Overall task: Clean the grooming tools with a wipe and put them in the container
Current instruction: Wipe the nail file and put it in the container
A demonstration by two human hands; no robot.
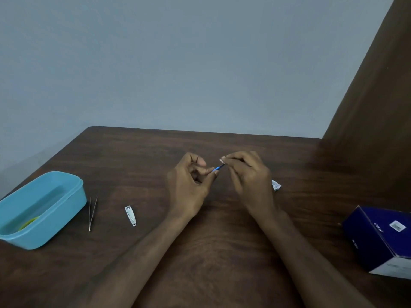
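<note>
My left hand (191,183) pinches the blue handle end of a small slender grooming tool (219,168) above the middle of the table. My right hand (249,174) pinches a small white wipe (222,161) around the tool's dark far end. Metal tweezers (92,213) and a silver nail clipper (130,215) lie on the table to the left. Further left stands the open light blue container (64,196), with something yellow-green (30,222) inside it.
A torn white wipe wrapper (276,185) lies just behind my right hand. A dark blue box (378,236) sits near the table's right edge. A brown wooden panel (373,96) rises at the right. The brown wooden table (211,241) ends against a grey wall.
</note>
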